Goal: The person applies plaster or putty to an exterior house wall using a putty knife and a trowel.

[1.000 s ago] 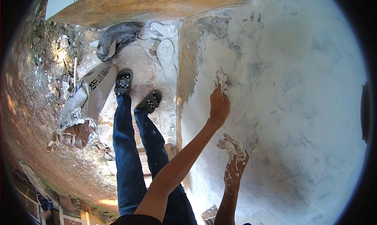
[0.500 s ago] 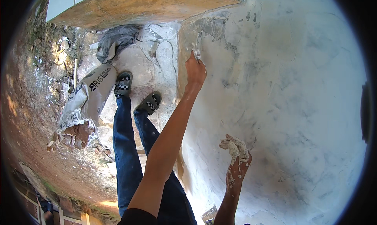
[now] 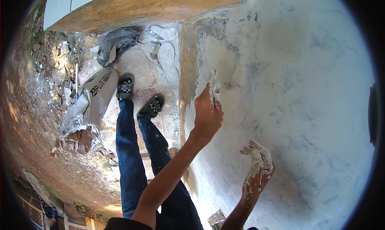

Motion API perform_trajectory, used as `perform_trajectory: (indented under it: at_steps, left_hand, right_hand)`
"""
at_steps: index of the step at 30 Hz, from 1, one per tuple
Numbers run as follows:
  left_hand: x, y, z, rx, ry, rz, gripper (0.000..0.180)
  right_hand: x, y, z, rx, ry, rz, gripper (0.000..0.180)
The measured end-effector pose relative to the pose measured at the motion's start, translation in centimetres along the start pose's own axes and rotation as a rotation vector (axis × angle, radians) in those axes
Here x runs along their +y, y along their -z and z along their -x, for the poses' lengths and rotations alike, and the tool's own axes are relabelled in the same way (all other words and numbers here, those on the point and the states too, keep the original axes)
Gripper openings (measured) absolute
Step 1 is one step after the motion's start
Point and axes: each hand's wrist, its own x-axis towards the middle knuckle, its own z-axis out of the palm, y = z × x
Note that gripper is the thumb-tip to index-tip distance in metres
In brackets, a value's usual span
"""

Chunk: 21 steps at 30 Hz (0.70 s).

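Observation:
My left hand [image 3: 207, 114] is pressed to the white plastered wall [image 3: 288, 89], shut on a small plaster-smeared scraper blade [image 3: 212, 82] that sticks out past the fingers along the wall's bare brown edge [image 3: 185, 69]. My right hand [image 3: 258, 168] hangs lower right, close to the wall, coated in white plaster and cupped around a lump of it [image 3: 252, 149]. Both forearms come in from the lower edge.
My legs in blue jeans [image 3: 130, 158] and checkered sandals [image 3: 125, 85] stand on a dusty floor beside the wall. A torn printed sack [image 3: 90, 105] lies to the left, a grey cloth [image 3: 116, 43] beyond it, and rubble [image 3: 60, 61] further left.
My left hand swept up the picture along the wall's edge half a second ago and has come back down with the blade. The right hand has barely moved.

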Motion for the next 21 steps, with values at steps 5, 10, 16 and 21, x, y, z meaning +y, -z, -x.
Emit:
perform_trajectory:
  at_steps: [5,10,16,21]
  left_hand:
    - [-8.4,0.2,-4.9,0.109,0.153,-0.156,0.029]
    - [-4.7,-5.4,-0.6,-0.114,0.144,-0.092,0.035]
    - [3.4,-4.6,5.6,-0.252,0.008,-0.044,0.044]
    - [-0.2,-0.4,1.5,0.035,0.028,-0.077,0.024]
  right_hand:
    - [-1.0,-1.9,0.4,-0.007,-0.171,-0.037,0.041]
    - [-0.1,-0.3,1.1,-0.135,0.018,-0.081,0.041]
    - [-2.6,2.0,0.8,0.088,0.084,-0.015,0.036]
    - [-0.1,4.8,0.8,0.056,0.166,0.349,0.035]
